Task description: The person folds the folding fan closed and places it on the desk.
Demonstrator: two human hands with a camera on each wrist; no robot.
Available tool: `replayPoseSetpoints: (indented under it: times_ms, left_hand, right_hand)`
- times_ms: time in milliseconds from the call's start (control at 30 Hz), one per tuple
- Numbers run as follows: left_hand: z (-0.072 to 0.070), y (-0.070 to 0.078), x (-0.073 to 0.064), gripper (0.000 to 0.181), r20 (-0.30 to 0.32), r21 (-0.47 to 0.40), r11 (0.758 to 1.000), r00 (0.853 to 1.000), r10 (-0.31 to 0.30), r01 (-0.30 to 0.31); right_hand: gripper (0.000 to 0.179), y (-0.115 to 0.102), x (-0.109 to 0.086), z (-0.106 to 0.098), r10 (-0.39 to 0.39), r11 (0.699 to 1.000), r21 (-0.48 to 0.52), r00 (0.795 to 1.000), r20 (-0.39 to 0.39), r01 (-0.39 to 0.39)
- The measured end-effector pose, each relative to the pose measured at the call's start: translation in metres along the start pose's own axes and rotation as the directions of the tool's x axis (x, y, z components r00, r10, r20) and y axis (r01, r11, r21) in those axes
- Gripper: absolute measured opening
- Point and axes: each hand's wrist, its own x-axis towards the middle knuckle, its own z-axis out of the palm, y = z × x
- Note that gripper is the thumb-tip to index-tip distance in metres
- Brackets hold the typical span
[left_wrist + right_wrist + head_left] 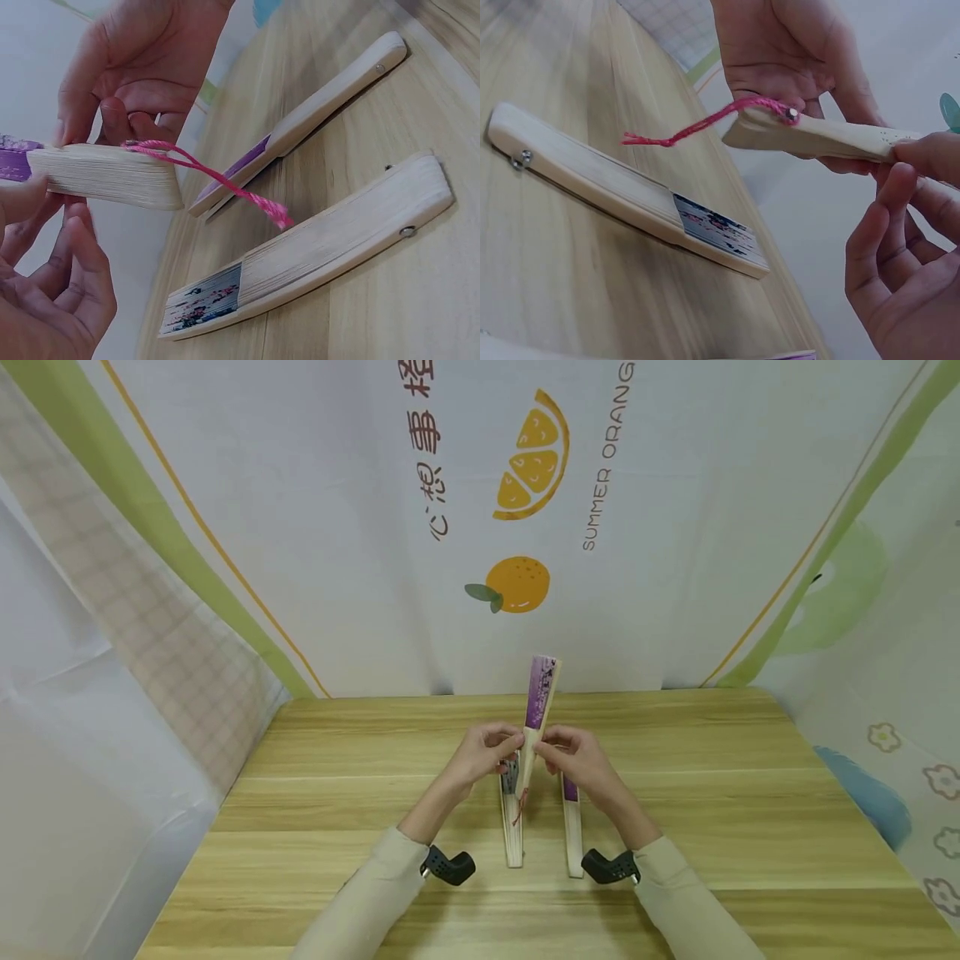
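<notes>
Both hands hold a folded purple hand fan (542, 693) upright above the table, its purple end up and its pale wooden ribs down. My left hand (480, 753) pinches its left side and my right hand (581, 760) pinches the right, thumbs toward me. From the rivet end of the held fan dangles a pink-red cord (259, 206). Beneath the hands lie two more folded fans. The one with a grey, dark-flowered leaf (330, 244) is on the left; the one with a purple leaf (573, 835) is on the right, partly hidden by my right hand.
The wooden table (315, 827) spreads out on all sides of the fans. Behind it hangs a white cloth (360, 568) printed with oranges and lettering. Black wrist cameras (450, 865) sit on both wrists, over the table.
</notes>
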Motion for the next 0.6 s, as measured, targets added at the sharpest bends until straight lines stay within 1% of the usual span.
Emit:
replayPoseSetpoints:
  times_ms: [167, 367, 600]
  left_hand:
    - [-0.0023, -0.0011, -0.0010, 0.022, 0.025, -0.009, 1.000, 1.000, 0.012, -0.011]
    - [-0.0014, 0.0005, -0.0022, 0.026, 0.041, -0.043, 0.999, 0.999, 0.002, 0.000]
    - [0.0001, -0.0012, -0.0006, 0.028, 0.033, -0.035, 0.999, 0.999, 0.000, 0.001]
  right_hand:
    - [0.018, 0.0004, 0.0013, -0.0030, -0.007, 1.000, -0.019, 1.000, -0.001, 0.007]
    - [0.018, -0.0019, 0.0019, -0.0060, -0.048, 0.999, -0.003, 0.998, -0.030, 0.048]
    - [0.017, -0.0035, 0.0012, -0.0075, -0.080, 0.997, -0.018, 0.995, -0.062, 0.079]
